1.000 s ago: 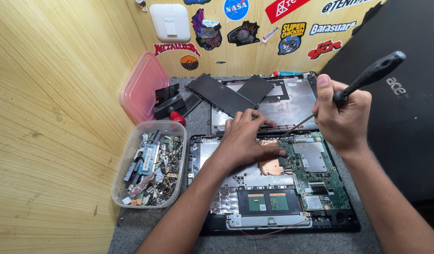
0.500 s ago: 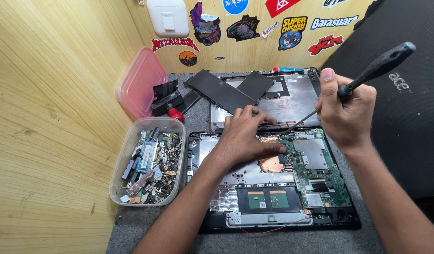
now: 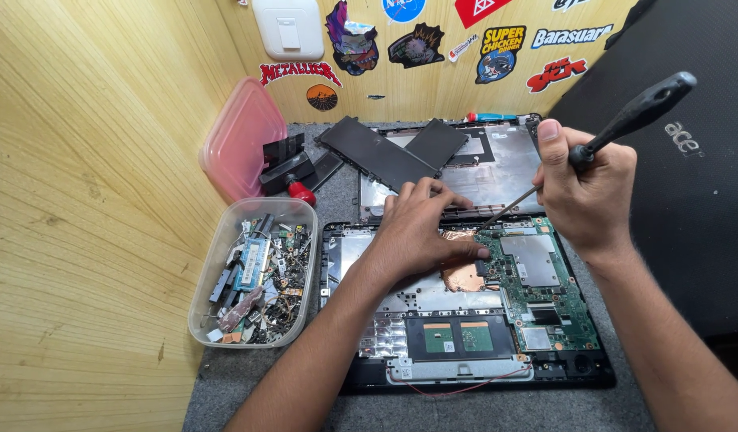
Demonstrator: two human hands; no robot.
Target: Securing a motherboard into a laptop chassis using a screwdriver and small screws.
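Note:
An opened laptop base [image 3: 465,376] lies on the grey mat, its green circuit board [image 3: 545,280] and copper heat plate [image 3: 463,276] exposed. My left hand [image 3: 421,228] rests flat on the laptop's middle, fingers spread beside the copper plate. My right hand [image 3: 585,188] grips a black-handled screwdriver [image 3: 633,112], held slanted, its thin tip touching the board's upper edge near my left fingertips.
A clear plastic tub [image 3: 253,272] of scrap electronic parts stands left of the laptop. Behind it leans a pink lid [image 3: 241,140]. A removed bottom cover [image 3: 497,164] with black battery packs [image 3: 377,148] lies at the back. A black laptop lid [image 3: 689,192] lies at right. Wooden walls enclose left and back.
The view has shifted slightly. Both hands stay nearly in place, the screwdriver tip still at the board's top edge.

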